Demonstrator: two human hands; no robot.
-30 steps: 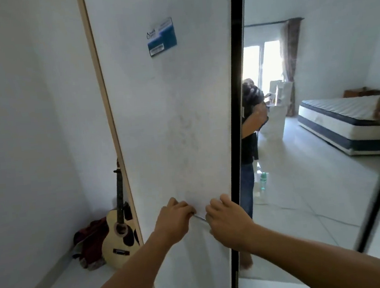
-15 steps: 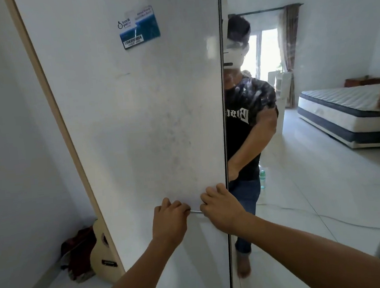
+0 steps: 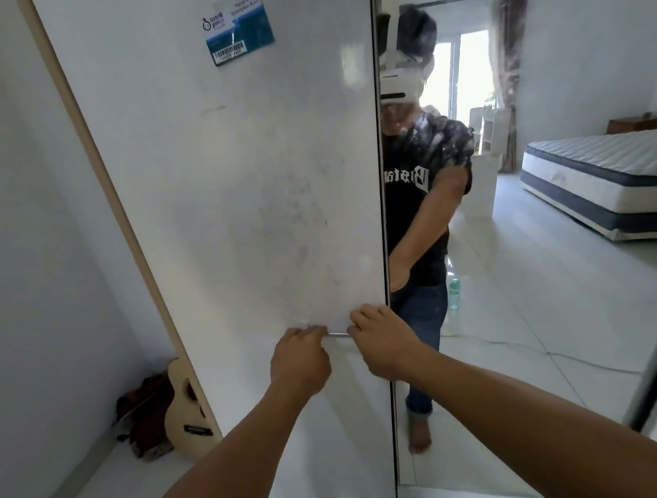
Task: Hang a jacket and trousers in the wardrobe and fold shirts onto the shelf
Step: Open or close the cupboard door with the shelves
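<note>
A white wardrobe door (image 3: 234,185) fills the middle of the head view, with a blue and white sticker (image 3: 238,32) near its top. A thin metal handle (image 3: 339,333) runs across the door at waist height. My left hand (image 3: 299,360) grips the handle's left end with curled fingers. My right hand (image 3: 383,343) grips its right end, close to the door's edge. Right of the white door is a mirrored door (image 3: 536,230). No jacket, trousers or shirts are in view, and the wardrobe's inside is hidden.
The mirror reflects a person in a black T-shirt, a mattress (image 3: 607,180) on the tiled floor and a curtained window. A pale guitar (image 3: 188,412) and a dark red bag (image 3: 144,412) lean in the corner at lower left, behind the wardrobe's wooden edge (image 3: 117,211).
The white door has swung towards the wardrobe front, and its black edge gap has narrowed to a thin line. Both hands stay on the handle. The guitar is now partly hidden behind the door.
</note>
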